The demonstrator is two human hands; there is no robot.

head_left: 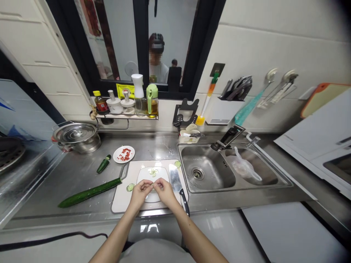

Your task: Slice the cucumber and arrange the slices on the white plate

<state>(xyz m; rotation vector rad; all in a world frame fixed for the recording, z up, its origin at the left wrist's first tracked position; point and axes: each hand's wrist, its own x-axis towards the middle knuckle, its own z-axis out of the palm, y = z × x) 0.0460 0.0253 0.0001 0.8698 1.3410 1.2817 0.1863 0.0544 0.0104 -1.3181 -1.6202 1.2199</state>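
Note:
My left hand (142, 190) and my right hand (163, 190) meet over a white plate (142, 174), fingers pinched. Between their fingertips is a small, mostly hidden pale green piece that looks like a cucumber slice. Several thin cucumber slices (153, 171) lie at the plate's far side. Under the plate is a light cutting board (117, 200), with more cucumber slices (130, 187) on its left and one round slice (178, 164) at its far right corner. A knife (175, 179) with a black handle lies right of the plate. A long cucumber (90, 193) rests its cut end on the board's left edge.
A small dish (116, 157) of chopped red pieces and a short cucumber piece (103, 165) lie behind left. A lidded steel pot (79, 138) stands farther left. A double sink (189, 190) borders the board's right. Condiment bottles line a wall shelf (126, 117).

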